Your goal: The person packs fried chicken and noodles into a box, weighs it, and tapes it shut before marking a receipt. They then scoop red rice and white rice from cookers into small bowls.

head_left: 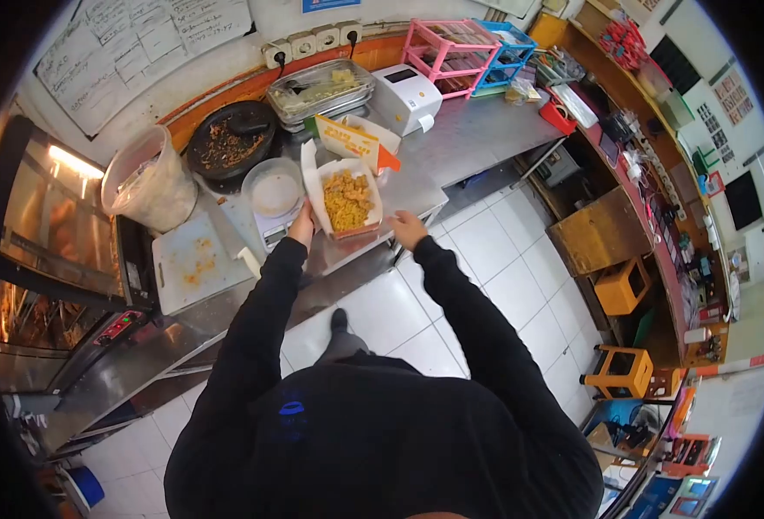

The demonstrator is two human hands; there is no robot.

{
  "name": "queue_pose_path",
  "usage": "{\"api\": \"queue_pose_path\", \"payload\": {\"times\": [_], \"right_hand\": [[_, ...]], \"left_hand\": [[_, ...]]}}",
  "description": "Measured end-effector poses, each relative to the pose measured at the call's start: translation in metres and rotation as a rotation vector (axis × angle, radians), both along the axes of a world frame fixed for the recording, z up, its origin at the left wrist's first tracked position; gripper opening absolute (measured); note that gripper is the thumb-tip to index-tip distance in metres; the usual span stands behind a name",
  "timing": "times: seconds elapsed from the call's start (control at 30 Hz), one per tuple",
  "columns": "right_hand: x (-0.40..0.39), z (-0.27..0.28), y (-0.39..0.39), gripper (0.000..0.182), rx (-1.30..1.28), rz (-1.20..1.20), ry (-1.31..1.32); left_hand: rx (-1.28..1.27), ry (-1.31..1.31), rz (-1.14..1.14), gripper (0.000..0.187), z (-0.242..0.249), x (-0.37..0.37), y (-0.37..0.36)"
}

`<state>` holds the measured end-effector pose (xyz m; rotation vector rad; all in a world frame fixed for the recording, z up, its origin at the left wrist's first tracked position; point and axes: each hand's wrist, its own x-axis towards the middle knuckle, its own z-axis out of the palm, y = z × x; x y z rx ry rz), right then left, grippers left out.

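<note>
Head view: the food-filled box (pixel 314 192) sits near the front edge of the surface (pixel 479 130). Probably light, bendable card; hold low walls. Left grip (pixel 301 227) touches its left side, right grip (pixel 408 229) nearby; I cannot tell either's closure.

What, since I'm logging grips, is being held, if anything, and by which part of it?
The food box, by its left side, in the left hand. The right hand is apart from it, with nothing visible in it.
</note>
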<state>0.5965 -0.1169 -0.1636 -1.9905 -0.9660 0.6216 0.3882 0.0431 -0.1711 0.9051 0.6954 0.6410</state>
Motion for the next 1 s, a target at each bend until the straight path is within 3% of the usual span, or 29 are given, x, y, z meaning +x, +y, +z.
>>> {"api": "queue_pose_path", "payload": {"times": [0.03,0.07,0.1,0.13,0.17,0.2,0.3,0.33,0.37,0.47,0.57,0.63,0.7,0.8,0.93,0.97,1.0], "right_hand": [[0.011,-0.015,0.026,0.065,-0.101,0.023,0.073],[0.009,-0.020,0.043,0.066,-0.054,-0.007,-0.013],[0.020,-0.056,0.069,0.057,-0.142,0.030,0.086],[0.028,-0.112,0.092,0.047,-0.063,0.119,-0.127],[0.022,-0.113,0.098,0.039,-0.169,0.282,-0.495],[0.005,-0.082,0.082,0.037,-0.037,0.162,-0.396],[-0.002,-0.058,0.057,0.039,0.155,0.286,-0.113],[0.000,-0.051,0.048,0.045,0.119,0.385,0.070],[-0.002,-0.048,0.040,0.046,0.082,0.424,0.050],[0.014,0.003,0.032,0.048,0.070,0.492,0.102],[0.046,0.094,0.033,0.050,0.145,0.548,0.281],[0.085,0.125,0.041,0.053,0.291,0.514,0.355],[0.124,0.127,0.054,0.056,0.423,0.424,0.310],[0.220,0.130,0.055,0.055,0.460,0.307,0.269],[0.370,0.122,0.025,0.055,0.422,0.286,0.502],[0.406,0.095,0.023,0.054,0.400,0.255,0.397],[0.442,0.063,0.020,0.054,0.376,0.220,0.298]], "left_hand": [[0.044,0.001,0.019,0.063,0.000,0.019,0.002],[-0.004,-0.069,0.047,0.067,0.002,0.031,0.000],[-0.068,-0.135,0.047,0.066,0.004,0.040,-0.002],[-0.126,-0.203,0.047,0.064,0.005,0.047,-0.005],[-0.182,-0.273,0.046,0.063,0.004,0.053,-0.008],[-0.228,-0.335,0.099,0.061,0.003,0.057,-0.018],[-0.352,-0.385,0.278,0.050,0.058,0.070,-0.048],[-0.325,-0.410,0.192,0.047,0.019,0.052,-0.054],[-0.295,-0.433,0.106,0.044,-0.019,0.034,-0.061],[-0.313,-0.138,0.034,0.044,-0.041,0.002,-0.086],[-0.177,0.288,-0.060,0.044,0.005,0.001,-0.078],[0.013,0.415,-0.129,0.044,0.049,0.029,-0.053],[0.197,0.389,-0.154,0.044,0.090,0.080,-0.030],[0.377,0.141,-0.132,0.044,0.127,0.195,-0.013],[0.010,-0.477,-0.109,0.040,0.113,0.391,-0.026],[-0.145,-0.405,0.052,0.042,0.116,0.452,-0.043],[-0.107,-0.378,0.034,0.044,0.092,0.491,-0.048]]}}
